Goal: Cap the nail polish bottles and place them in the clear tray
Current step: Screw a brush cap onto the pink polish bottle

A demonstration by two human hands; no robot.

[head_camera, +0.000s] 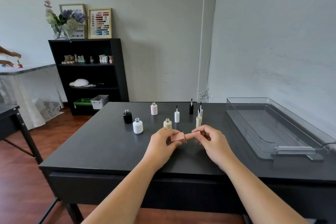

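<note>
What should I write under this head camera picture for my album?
Two hands screw a cap onto a pink bottle beside an empty tray.

hands [189, 140] joining peach bottle [177, 137] and cap [192, 135], clear tray [309, 152] right

Nail salon setup: framed colour swatch chart [99, 23], polish bottles on black shelf [87, 63], nail lamp [79, 82] below, dark work table [101, 143].
</note>
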